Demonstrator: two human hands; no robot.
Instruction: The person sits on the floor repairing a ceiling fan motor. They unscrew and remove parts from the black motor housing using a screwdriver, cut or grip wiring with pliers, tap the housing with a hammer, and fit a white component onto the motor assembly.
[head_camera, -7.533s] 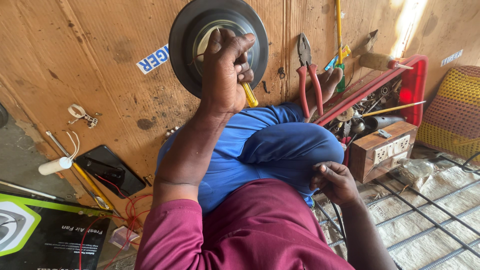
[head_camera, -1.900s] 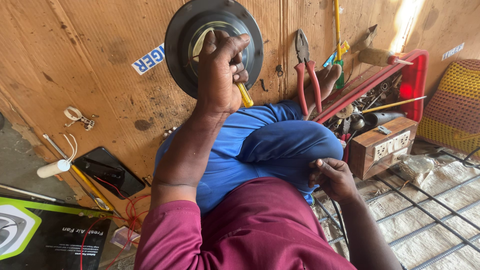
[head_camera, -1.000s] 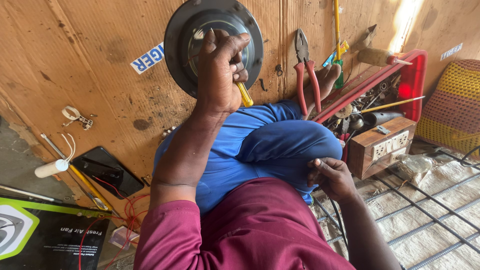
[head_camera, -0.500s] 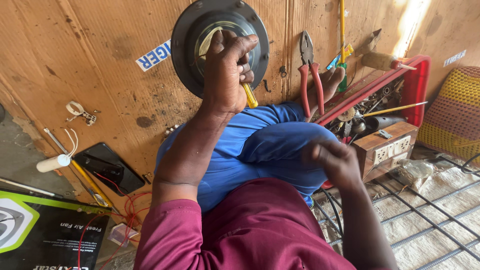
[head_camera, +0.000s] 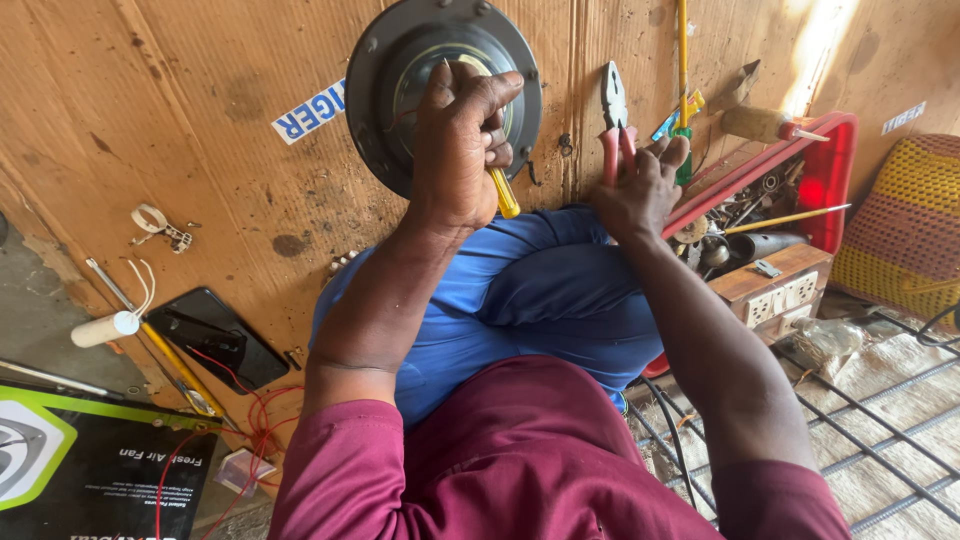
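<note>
Hands are working over a big sheet of brown cardboard (head_camera: 200, 180) that is lying on the floor. The left hand (head_camera: 455, 150) is curling tight around a screwdriver with a yellow handle (head_camera: 503, 192), and only the handle's end is sticking out under the fingers. That hand is resting on a round dark metal motor disc (head_camera: 385, 110), which is sitting flat on the cardboard just past the person's blue knees.

The disc looks heavy and stiff, so I think it is staying put by its own weight. Its rim looks like the best place to take hold of it, because the middle part has thin wires that could break. The screwdriver looks light and hard, and its smooth plastic handle may be a bit slippery.

The right hand (head_camera: 640, 185) is reaching out with its fingers spread wide, and it is holding nothing. Its fingertips are touching or almost touching the red handles of some pliers (head_camera: 612, 130); I cannot tell which. The pliers look hard and fairly heavy, and the red handles are the place to grab.

A red tray (head_camera: 835, 150) is sitting to the right. It is holding lots of small metal bits and a long thin yellow rod. A wooden socket box (head_camera: 775, 290) is sitting just beside the tray. A dark phone (head_camera: 210, 335) is lying far off on the left.
</note>
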